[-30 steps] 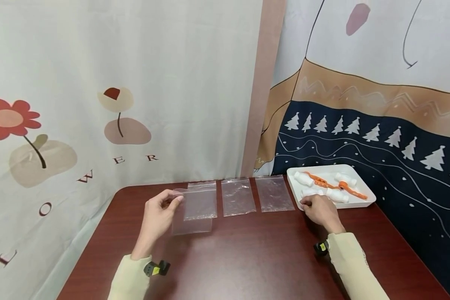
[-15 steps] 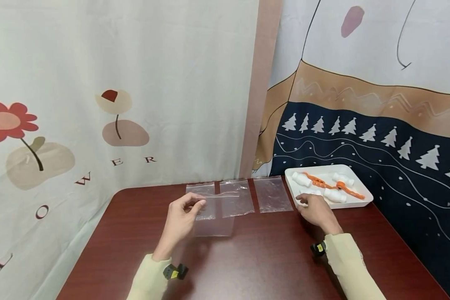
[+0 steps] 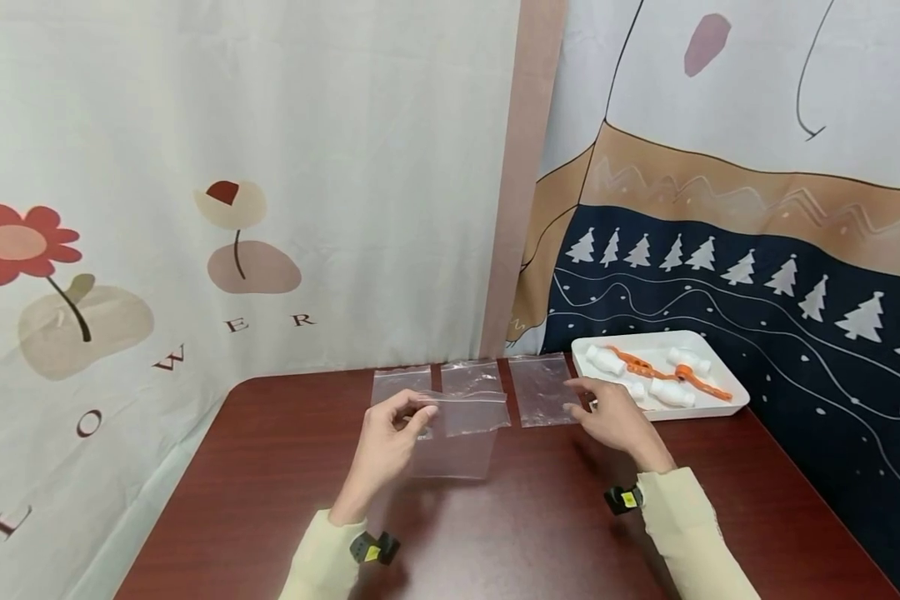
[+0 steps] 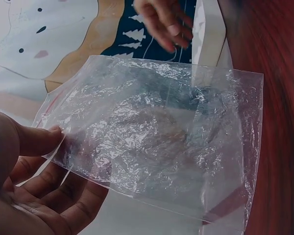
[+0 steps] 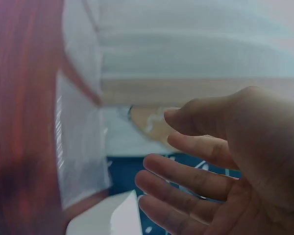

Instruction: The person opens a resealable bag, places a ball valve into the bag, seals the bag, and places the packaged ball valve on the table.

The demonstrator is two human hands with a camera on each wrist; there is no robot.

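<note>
My left hand (image 3: 390, 442) pinches a clear zip-lock bag (image 3: 457, 457) by one end of its zip edge, between thumb and fingers. The bag hangs above the table, flat and see-through; in the left wrist view the crinkled bag (image 4: 137, 142) shows nothing inside. My right hand (image 3: 615, 421) is off the table near the tray's left front corner, fingers spread and holding nothing; the right wrist view shows the same hand (image 5: 210, 166) with its fingers apart. Three more zip-lock bags lie in a row at the back: a left one (image 3: 397, 382), a middle one (image 3: 468, 375) and a right one (image 3: 540, 390).
A white tray (image 3: 708, 410) stands at the back right of the dark red table (image 3: 525, 533). In it lie several small white bottles (image 3: 672, 392) and orange strap-like pieces (image 3: 705, 386). Printed curtains (image 3: 390, 183) hang right behind the table.
My left hand has carried the bag rightward, toward the right hand. The right hand has come away from the tray corner, moving a little left with its fingers opening.
</note>
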